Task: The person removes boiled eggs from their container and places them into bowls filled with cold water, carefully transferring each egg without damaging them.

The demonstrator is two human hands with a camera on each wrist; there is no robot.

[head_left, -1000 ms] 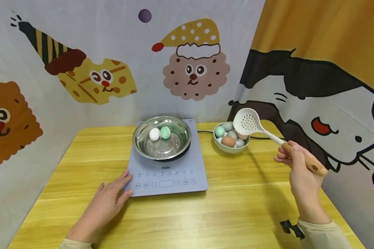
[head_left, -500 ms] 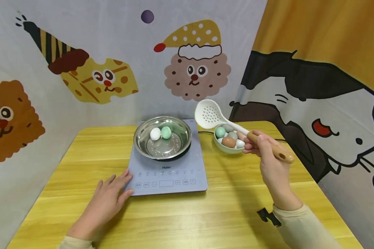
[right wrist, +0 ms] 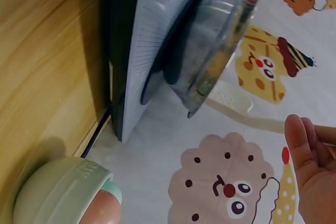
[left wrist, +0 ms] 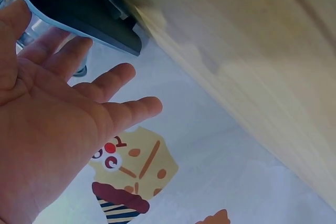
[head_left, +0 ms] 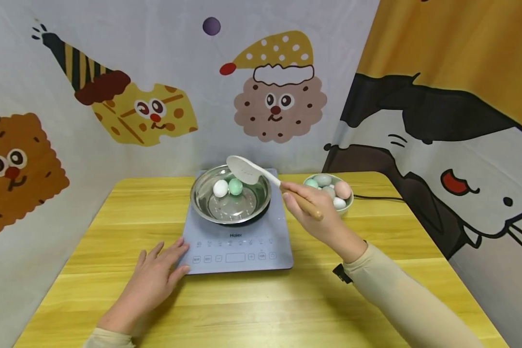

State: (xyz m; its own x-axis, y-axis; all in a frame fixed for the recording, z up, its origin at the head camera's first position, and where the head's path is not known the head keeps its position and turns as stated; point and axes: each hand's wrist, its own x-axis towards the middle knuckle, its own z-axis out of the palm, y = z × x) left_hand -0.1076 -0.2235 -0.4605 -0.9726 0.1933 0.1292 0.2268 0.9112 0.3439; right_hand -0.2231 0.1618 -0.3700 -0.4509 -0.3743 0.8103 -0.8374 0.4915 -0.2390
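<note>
My right hand (head_left: 315, 208) grips the wooden handle of a white slotted ladle (head_left: 244, 170). The ladle's bowl is tilted and overlaps the back right rim of a round steel pan (head_left: 200, 205). Inside the pan sit a white egg (head_left: 220, 188) and a green egg (head_left: 235, 186), side by side. The pan stands on a grey-blue induction cooker (head_left: 243, 249). My left hand (head_left: 152, 280) rests with spread fingers at the cooker's front left corner. In the left wrist view, the fingers (left wrist: 113, 82) are extended by the cooker's edge.
A pale green bowl (right wrist: 60, 192) of several coloured eggs stands right of the cooker, partly behind my right hand in the head view. A black cord (head_left: 378, 197) runs along the back of the wooden table (head_left: 243, 309). A printed curtain (head_left: 165, 159) hangs behind.
My right hand has carried the slotted ladle left, from beside the egg bowl to the pan, and its bowl has tipped and lowered. The left hand stays at the cooker.
</note>
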